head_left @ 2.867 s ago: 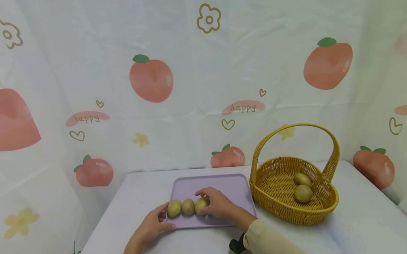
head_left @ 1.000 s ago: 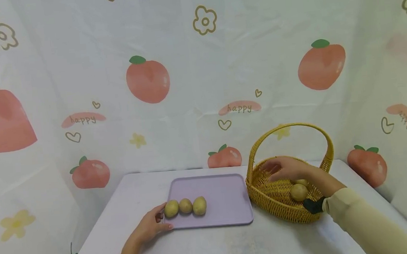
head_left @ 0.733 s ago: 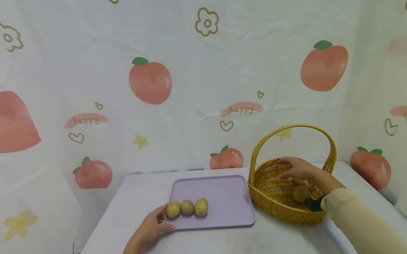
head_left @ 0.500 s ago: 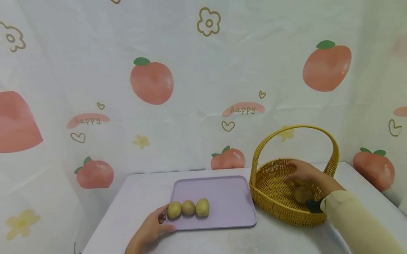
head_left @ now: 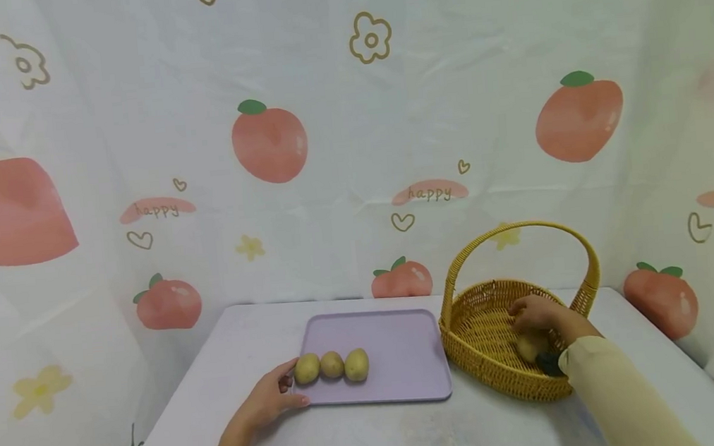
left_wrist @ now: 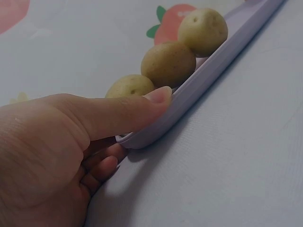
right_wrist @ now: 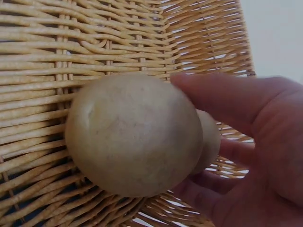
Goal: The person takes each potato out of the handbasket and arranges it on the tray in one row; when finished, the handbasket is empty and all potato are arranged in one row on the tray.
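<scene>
My left hand (head_left: 270,397) holds the left front corner of a pale purple tray (head_left: 401,361). In the left wrist view its thumb lies over the rim, with the other fingers curled below. Three potatoes stand in a row on the tray: a left one (head_left: 307,369), a middle one (head_left: 332,365) and a right one (head_left: 357,365). Inside the wicker basket (head_left: 491,370), my right hand (head_left: 540,312) has its fingers around the farther potato (right_wrist: 210,142), mostly hidden. A nearer potato (right_wrist: 132,135) fills the middle of the right wrist view and partly covers the grip.
The basket's tall handle (head_left: 517,227) arches above my right hand. Tray and basket stand close together on a white table (head_left: 363,442). A white curtain (head_left: 346,245) printed with fruit and flowers hangs behind and at both sides.
My right hand has left the right potato on the tray, moved over to the basket and lowered onto the farther potato. My left hand stays at the tray corner.
</scene>
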Demonstrator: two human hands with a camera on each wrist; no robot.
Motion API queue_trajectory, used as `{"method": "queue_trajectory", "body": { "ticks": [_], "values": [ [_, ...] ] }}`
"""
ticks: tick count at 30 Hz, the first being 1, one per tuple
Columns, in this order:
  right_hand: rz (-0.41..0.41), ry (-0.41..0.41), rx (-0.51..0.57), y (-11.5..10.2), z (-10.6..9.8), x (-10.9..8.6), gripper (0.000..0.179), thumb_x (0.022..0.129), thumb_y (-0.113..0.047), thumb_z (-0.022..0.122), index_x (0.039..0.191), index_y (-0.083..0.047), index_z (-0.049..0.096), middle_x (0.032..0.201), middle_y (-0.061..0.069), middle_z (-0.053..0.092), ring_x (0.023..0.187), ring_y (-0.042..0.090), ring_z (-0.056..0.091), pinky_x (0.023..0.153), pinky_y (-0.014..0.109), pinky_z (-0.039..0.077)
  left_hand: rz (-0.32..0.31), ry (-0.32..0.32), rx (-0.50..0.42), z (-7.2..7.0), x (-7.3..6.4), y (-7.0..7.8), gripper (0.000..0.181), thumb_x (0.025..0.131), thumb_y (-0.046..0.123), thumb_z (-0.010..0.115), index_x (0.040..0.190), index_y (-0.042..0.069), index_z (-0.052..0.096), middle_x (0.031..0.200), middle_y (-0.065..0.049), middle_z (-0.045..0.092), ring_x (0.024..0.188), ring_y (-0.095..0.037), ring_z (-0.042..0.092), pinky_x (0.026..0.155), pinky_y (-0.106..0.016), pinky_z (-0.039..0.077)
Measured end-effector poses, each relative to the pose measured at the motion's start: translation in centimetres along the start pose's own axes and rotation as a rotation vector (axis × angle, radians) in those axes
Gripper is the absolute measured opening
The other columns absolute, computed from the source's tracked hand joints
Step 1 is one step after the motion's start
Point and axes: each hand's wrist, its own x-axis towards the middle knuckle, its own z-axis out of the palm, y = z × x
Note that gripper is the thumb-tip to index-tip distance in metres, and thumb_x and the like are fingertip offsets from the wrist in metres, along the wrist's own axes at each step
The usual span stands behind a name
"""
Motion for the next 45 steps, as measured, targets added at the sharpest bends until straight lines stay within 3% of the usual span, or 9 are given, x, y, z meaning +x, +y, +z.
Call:
{"method": "queue_trajectory", "body": {
  "ticks": [5,11,17,22,28,36,45],
  "values": [
    [0.0,0.039,0.008,0.0,0.1,-0.1,0.038,0.077,-0.006,0.076,0.11,0.006,0.063,0.108,0.03,0.057,0.087,0.036,0.057,0.066,0.045,0.051,0.0,-0.008,0.006,0.0,0.0,0.4,0.087,0.068,0.022,0.088,0.141,-0.002,0.047,0.113,-0.013,0.062,0.101,-0.029,0.058,0.092,-0.051,0.044],
    [-0.025,0.047,0.073,-0.8,-0.2,-0.1,0.043,0.075,-0.002,0.075,0.114,0.005,0.059,0.102,0.022,0.057,0.082,0.031,0.055,0.066,0.042,0.048,0.012,-0.017,-0.005,0.0,0.1,0.2,0.087,0.069,0.024,0.088,0.141,-0.002,0.047,0.114,-0.013,0.061,0.102,-0.029,0.058,0.092,-0.05,0.044],
    [-0.055,0.049,0.144,-2.1,-0.6,0.0,0.052,0.074,0.002,0.077,0.121,0.004,0.054,0.118,0.028,0.052,0.087,0.03,0.055,0.066,0.04,0.048,-0.004,-0.005,-0.002,-0.1,0.0,0.0,0.09,0.066,0.026,0.089,0.141,-0.001,0.047,0.116,-0.016,0.061,0.103,-0.03,0.058,0.092,-0.051,0.044],
    [-0.136,0.053,0.201,-3.4,-1.0,-0.4,0.053,0.075,0.002,0.077,0.123,0.004,0.053,0.13,0.036,0.043,0.089,0.031,0.055,0.065,0.042,0.05,0.003,-0.01,-0.01,-0.1,0.0,-0.1,0.089,0.067,0.025,0.089,0.141,-0.001,0.047,0.123,-0.019,0.059,0.106,-0.032,0.058,0.093,-0.051,0.044],
    [-0.25,0.094,0.216,-5.1,-1.1,-1.7,0.053,0.077,-0.004,0.078,0.124,0.002,0.055,0.131,0.034,0.044,0.09,0.029,0.057,0.065,0.038,0.051,0.003,-0.009,0.004,-0.1,0.1,0.2,0.086,0.068,0.022,0.088,0.141,-0.001,0.048,0.108,-0.009,0.061,0.097,-0.025,0.056,0.089,-0.046,0.045],
    [-0.367,0.209,0.148,-7.6,0.3,-3.4,0.053,0.075,-0.011,0.081,0.123,-0.004,0.059,0.122,0.016,0.056,0.098,0.026,0.054,0.075,0.036,0.047,0.004,-0.007,0.011,-0.2,0.0,0.4,0.084,0.068,0.019,0.088,0.14,-0.001,0.049,0.099,-0.004,0.057,0.09,-0.02,0.052,0.083,-0.04,0.044],
    [-0.393,0.278,0.197,-10.6,3.0,-5.1,0.053,0.072,-0.013,0.084,0.12,-0.008,0.062,0.115,0.006,0.057,0.095,0.022,0.054,0.077,0.036,0.05,0.013,-0.006,0.014,-0.2,0.0,0.3,0.085,0.068,0.02,0.088,0.14,-0.002,0.048,0.099,-0.004,0.058,0.092,-0.021,0.053,0.086,-0.043,0.044]
  ]
}}
